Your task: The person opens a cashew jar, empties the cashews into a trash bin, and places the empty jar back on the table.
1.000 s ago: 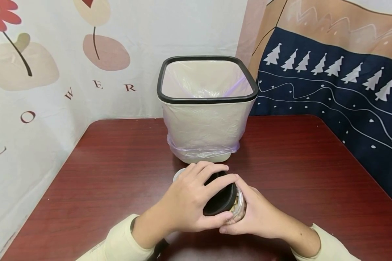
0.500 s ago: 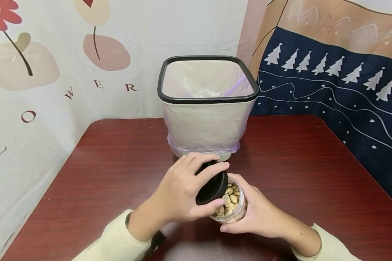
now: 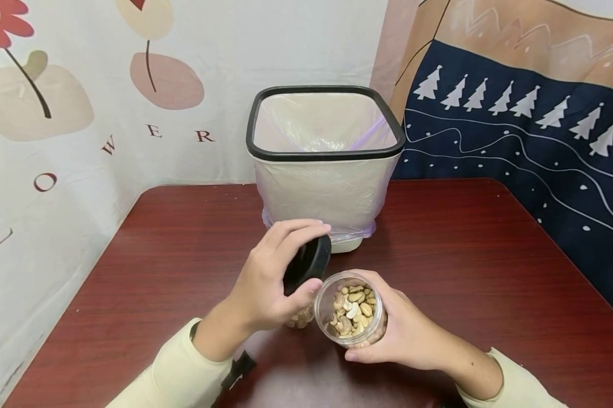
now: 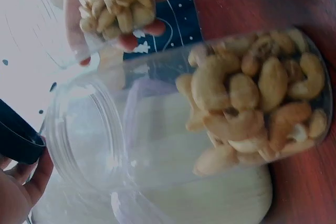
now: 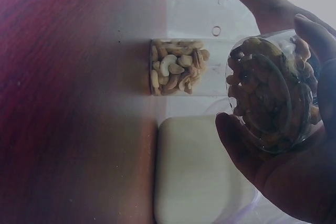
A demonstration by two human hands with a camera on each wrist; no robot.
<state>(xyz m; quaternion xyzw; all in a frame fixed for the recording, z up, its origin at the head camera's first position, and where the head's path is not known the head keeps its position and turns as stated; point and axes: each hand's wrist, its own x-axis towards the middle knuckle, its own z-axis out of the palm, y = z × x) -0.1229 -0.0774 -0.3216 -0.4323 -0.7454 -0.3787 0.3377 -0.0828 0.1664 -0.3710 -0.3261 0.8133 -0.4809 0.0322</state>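
Observation:
My left hand [image 3: 265,277] grips a round black jar lid [image 3: 309,260], tilted on its side, with the fingers over its edge and the thumb below. My right hand [image 3: 403,323] holds a clear lidless jar [image 3: 351,309] partly filled with cashews, its mouth facing up toward the head camera. In the right wrist view this held jar [image 5: 270,90] shows its base, raised off the table. A second clear jar [image 4: 157,129] of cashews stands upright on the table near the left hand, its threaded neck bare. From the head view, the left hand hides most of this second jar [image 3: 300,318].
Behind the hands stands a cream waste bin [image 3: 322,192] with a black rim and a thin purplish liner. The dark red table [image 3: 184,255] has rounded far corners. Printed cloths [image 3: 515,130] hang around it. A black strap [image 3: 239,369] shows by the left sleeve.
The left hand has lifted the black lid off the right hand's jar and carried it up and left. The jar's mouth and cashews are now uncovered. The right hand has stayed nearly still.

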